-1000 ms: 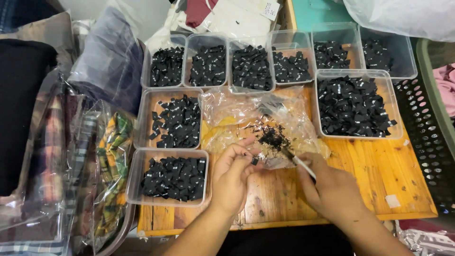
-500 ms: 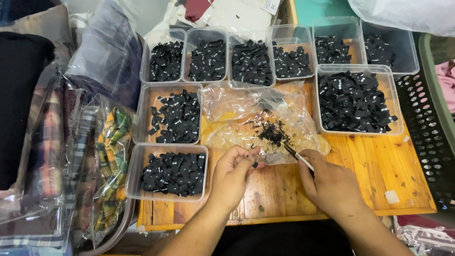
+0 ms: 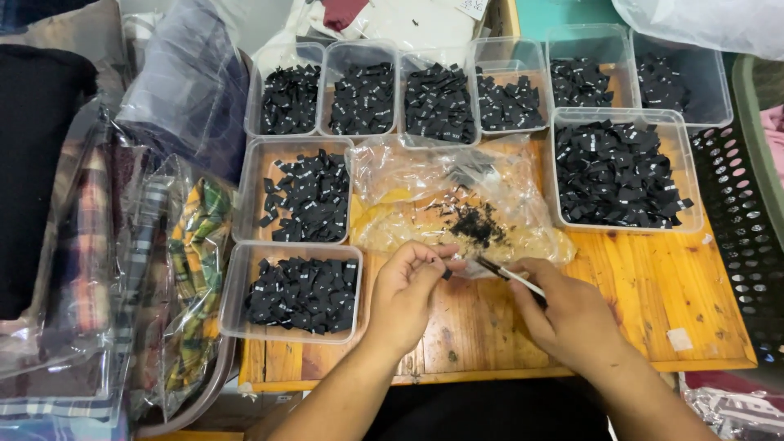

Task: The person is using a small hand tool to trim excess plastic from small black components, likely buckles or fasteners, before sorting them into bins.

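Observation:
My left hand (image 3: 406,296) pinches a tiny black fabric label (image 3: 447,273) between thumb and fingertips over the wooden table (image 3: 645,286). My right hand (image 3: 572,314) grips a thin tool (image 3: 508,274) with a white shaft and dark tip, its point aimed at the label. Just beyond both hands lies a crumpled clear plastic bag (image 3: 425,184) with a small heap of black scraps (image 3: 478,222) on it.
Several clear plastic tubs of black labels ring the bag: one near my left hand (image 3: 294,292), one behind it (image 3: 300,196), a big one at right (image 3: 621,170), a row at the back (image 3: 441,98). Bagged plaid cloth (image 3: 171,269) lies left; a black perforated basket (image 3: 743,237) right.
Both hands have drawn slightly toward me, away from the scrap heap. The left fingers now pinch a small label with the tool tip brought up against it.

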